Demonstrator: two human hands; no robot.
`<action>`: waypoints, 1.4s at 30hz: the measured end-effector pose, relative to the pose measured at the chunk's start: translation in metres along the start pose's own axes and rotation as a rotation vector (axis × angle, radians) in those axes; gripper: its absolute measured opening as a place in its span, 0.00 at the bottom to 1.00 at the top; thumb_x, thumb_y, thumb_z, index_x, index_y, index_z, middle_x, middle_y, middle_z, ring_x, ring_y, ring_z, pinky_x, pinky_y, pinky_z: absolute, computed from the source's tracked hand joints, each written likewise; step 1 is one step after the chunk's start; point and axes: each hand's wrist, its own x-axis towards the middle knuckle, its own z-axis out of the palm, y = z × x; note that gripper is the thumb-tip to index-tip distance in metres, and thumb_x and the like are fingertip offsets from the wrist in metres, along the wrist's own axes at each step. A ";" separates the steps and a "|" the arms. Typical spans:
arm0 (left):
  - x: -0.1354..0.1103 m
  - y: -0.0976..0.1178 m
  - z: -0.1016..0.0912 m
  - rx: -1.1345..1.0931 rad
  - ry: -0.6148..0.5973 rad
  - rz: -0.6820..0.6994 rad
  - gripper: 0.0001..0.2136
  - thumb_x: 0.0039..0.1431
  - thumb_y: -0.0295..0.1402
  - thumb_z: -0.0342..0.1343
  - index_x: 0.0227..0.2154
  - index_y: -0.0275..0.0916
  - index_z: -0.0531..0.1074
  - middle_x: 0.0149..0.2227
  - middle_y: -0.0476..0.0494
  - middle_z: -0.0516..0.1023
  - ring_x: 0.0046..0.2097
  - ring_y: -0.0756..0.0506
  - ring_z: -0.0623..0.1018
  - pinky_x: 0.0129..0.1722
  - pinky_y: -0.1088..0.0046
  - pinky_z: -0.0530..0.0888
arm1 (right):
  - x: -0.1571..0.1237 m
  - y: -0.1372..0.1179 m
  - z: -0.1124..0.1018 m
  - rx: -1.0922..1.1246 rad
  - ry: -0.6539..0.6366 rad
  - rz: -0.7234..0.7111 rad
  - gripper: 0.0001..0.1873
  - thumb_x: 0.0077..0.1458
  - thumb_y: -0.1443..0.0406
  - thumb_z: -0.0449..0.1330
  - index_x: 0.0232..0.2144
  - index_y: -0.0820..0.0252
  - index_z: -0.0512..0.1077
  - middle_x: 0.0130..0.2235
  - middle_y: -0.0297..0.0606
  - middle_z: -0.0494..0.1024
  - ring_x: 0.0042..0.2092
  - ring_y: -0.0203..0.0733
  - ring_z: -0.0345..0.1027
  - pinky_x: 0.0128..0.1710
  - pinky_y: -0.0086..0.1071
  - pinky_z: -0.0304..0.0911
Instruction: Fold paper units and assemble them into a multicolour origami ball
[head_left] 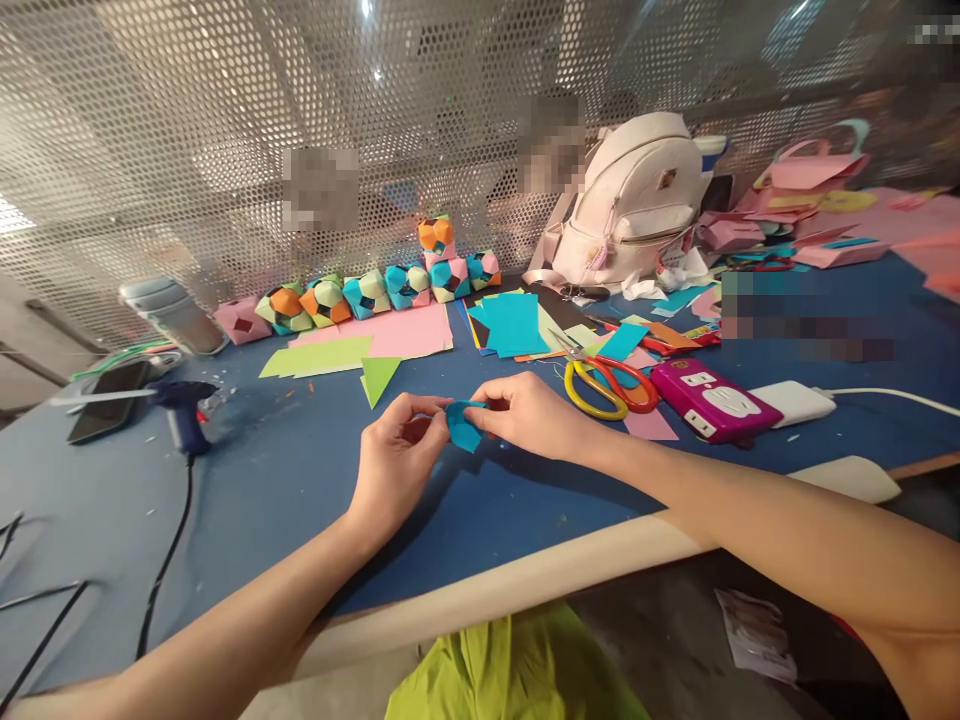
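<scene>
A small folded piece of blue paper (465,428) is held just above the blue table, between both hands. My left hand (405,450) pinches its left edge with thumb and fingers. From the other side, my right hand (525,415) grips its right edge, fingertips closed. Behind the hands lie a green folded triangle (381,378), green paper strips (319,357) and pink sheets (412,330). A stack of blue paper squares (517,322) sits farther back. Scissors with yellow and red handles (611,385) rest right of my right hand.
Several folded paper balls (326,300) line the back by a perforated metal screen (225,120). A glue gun (184,410), phone (112,400) and bottle (172,312) stand left. To the right are a purple case (712,400), white charger (795,402) and white backpack (637,200).
</scene>
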 end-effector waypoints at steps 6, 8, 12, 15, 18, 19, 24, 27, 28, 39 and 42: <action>0.002 -0.005 0.003 0.000 -0.102 -0.046 0.06 0.49 0.31 0.55 0.22 0.39 0.63 0.34 0.47 0.79 0.28 0.52 0.72 0.27 0.76 0.67 | 0.001 0.006 0.000 -0.036 -0.016 -0.074 0.14 0.52 0.61 0.60 0.22 0.65 0.75 0.22 0.33 0.70 0.25 0.31 0.59 0.24 0.27 0.51; 0.003 -0.008 0.002 0.039 -0.111 -0.049 0.06 0.50 0.32 0.55 0.23 0.39 0.65 0.28 0.50 0.76 0.26 0.52 0.70 0.26 0.77 0.66 | 0.001 0.008 -0.001 -0.054 -0.023 -0.092 0.14 0.53 0.61 0.59 0.22 0.65 0.76 0.24 0.34 0.72 0.25 0.32 0.60 0.24 0.27 0.52; 0.005 -0.012 0.002 -0.040 -0.132 -0.090 0.09 0.52 0.36 0.56 0.35 0.38 0.72 0.29 0.49 0.77 0.31 0.49 0.75 0.31 0.75 0.70 | 0.001 0.009 -0.002 -0.071 -0.034 -0.120 0.11 0.53 0.64 0.60 0.24 0.64 0.78 0.25 0.35 0.74 0.25 0.32 0.62 0.25 0.26 0.53; 0.006 -0.011 0.001 -0.032 -0.155 -0.107 0.15 0.53 0.37 0.56 0.42 0.37 0.75 0.35 0.45 0.81 0.36 0.45 0.77 0.36 0.71 0.73 | 0.001 0.009 -0.002 -0.082 -0.041 -0.139 0.11 0.53 0.65 0.59 0.24 0.64 0.78 0.25 0.35 0.75 0.25 0.32 0.63 0.25 0.26 0.53; 0.006 -0.007 0.001 0.073 -0.162 -0.074 0.12 0.52 0.37 0.56 0.36 0.37 0.79 0.32 0.44 0.82 0.35 0.44 0.78 0.35 0.71 0.72 | 0.001 0.011 -0.002 -0.096 -0.056 -0.168 0.11 0.54 0.66 0.59 0.23 0.63 0.78 0.24 0.35 0.74 0.25 0.33 0.63 0.25 0.27 0.54; 0.005 -0.006 0.001 0.090 -0.159 -0.062 0.11 0.52 0.37 0.57 0.34 0.37 0.80 0.30 0.45 0.82 0.34 0.44 0.78 0.35 0.71 0.72 | 0.000 0.011 -0.002 -0.101 -0.064 -0.172 0.11 0.54 0.66 0.59 0.23 0.63 0.78 0.23 0.34 0.74 0.25 0.33 0.63 0.25 0.27 0.54; 0.005 -0.005 -0.001 0.104 -0.099 -0.037 0.10 0.52 0.37 0.57 0.30 0.37 0.81 0.28 0.46 0.82 0.32 0.44 0.78 0.31 0.73 0.71 | 0.000 0.008 -0.002 -0.079 -0.097 -0.121 0.13 0.54 0.64 0.59 0.22 0.63 0.77 0.22 0.34 0.74 0.26 0.34 0.64 0.26 0.27 0.56; 0.006 -0.006 -0.001 0.088 -0.039 -0.042 0.10 0.52 0.37 0.58 0.30 0.37 0.81 0.29 0.45 0.82 0.33 0.45 0.78 0.32 0.73 0.71 | -0.001 0.004 -0.002 -0.035 -0.072 -0.080 0.09 0.52 0.63 0.61 0.30 0.63 0.79 0.26 0.34 0.76 0.28 0.34 0.64 0.27 0.26 0.57; 0.007 -0.007 -0.001 0.080 -0.030 -0.048 0.10 0.52 0.37 0.57 0.30 0.36 0.81 0.29 0.46 0.82 0.32 0.45 0.78 0.32 0.73 0.72 | -0.001 0.004 -0.002 -0.024 -0.054 -0.072 0.10 0.52 0.63 0.61 0.32 0.63 0.79 0.26 0.34 0.76 0.28 0.34 0.64 0.27 0.26 0.57; 0.008 -0.009 0.002 -0.137 -0.117 -0.170 0.12 0.48 0.39 0.62 0.32 0.35 0.79 0.30 0.45 0.81 0.32 0.46 0.77 0.34 0.71 0.75 | 0.000 0.007 -0.002 -0.037 -0.023 -0.116 0.09 0.53 0.65 0.58 0.29 0.64 0.78 0.26 0.36 0.76 0.28 0.34 0.64 0.27 0.27 0.57; 0.010 -0.010 0.004 -0.305 -0.083 -0.235 0.11 0.45 0.39 0.64 0.26 0.35 0.77 0.26 0.47 0.78 0.30 0.47 0.76 0.34 0.70 0.76 | 0.001 0.007 -0.002 0.069 -0.053 -0.052 0.14 0.53 0.61 0.58 0.37 0.65 0.77 0.30 0.37 0.78 0.31 0.36 0.66 0.30 0.27 0.60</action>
